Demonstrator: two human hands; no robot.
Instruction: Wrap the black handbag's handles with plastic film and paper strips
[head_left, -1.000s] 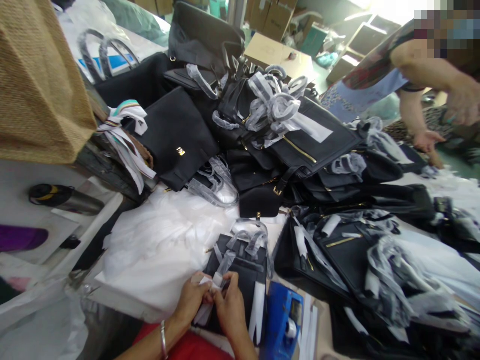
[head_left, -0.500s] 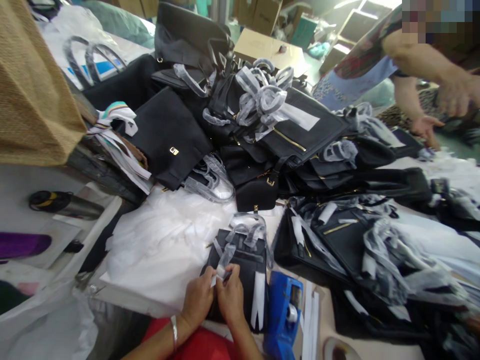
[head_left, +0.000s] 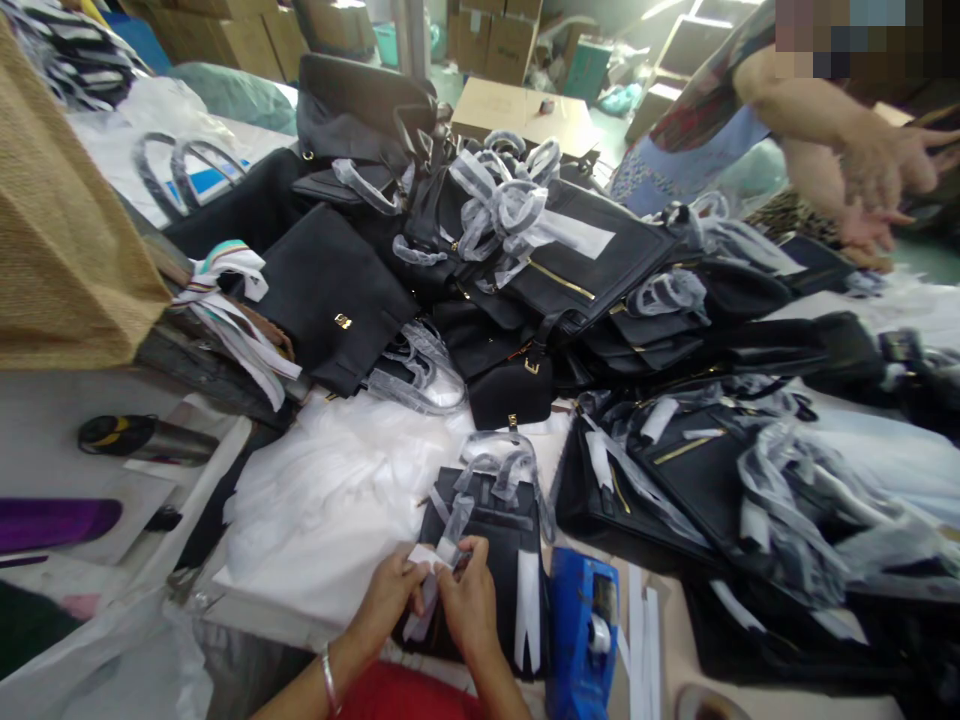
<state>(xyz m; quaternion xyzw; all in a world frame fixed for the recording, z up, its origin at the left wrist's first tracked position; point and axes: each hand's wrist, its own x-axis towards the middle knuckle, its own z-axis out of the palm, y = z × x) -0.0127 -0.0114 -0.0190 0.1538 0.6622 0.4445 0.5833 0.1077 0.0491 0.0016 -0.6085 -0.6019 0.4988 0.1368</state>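
Note:
A small black bag (head_left: pixel 491 530) lies in front of me, its straps wrapped in clear film. Over its left part, my left hand (head_left: pixel 391 600) pinches a small white piece of paper (head_left: pixel 426 557). My right hand (head_left: pixel 466 598) has its fingers closed on the film-wrapped strap (head_left: pixel 456 520), right beside my left fingertips. A white paper strip (head_left: pixel 528 610) with a split end lies on the bag's right side. Just right of the bag stands a blue tape dispenser (head_left: pixel 581 635).
White wrapping sheets (head_left: pixel 337 490) lie left of the bag. Black bags (head_left: pixel 600 250) are heaped behind and to the right. White strips (head_left: pixel 643 640) lie beside the dispenser. Another person's hands (head_left: pixel 874 190) are at the upper right, and a bottle (head_left: pixel 150 440) at the left.
The white paper between my hands shows more and my left hand has shifted slightly left and down. The view has tilted up a little. The other person's hands have moved.

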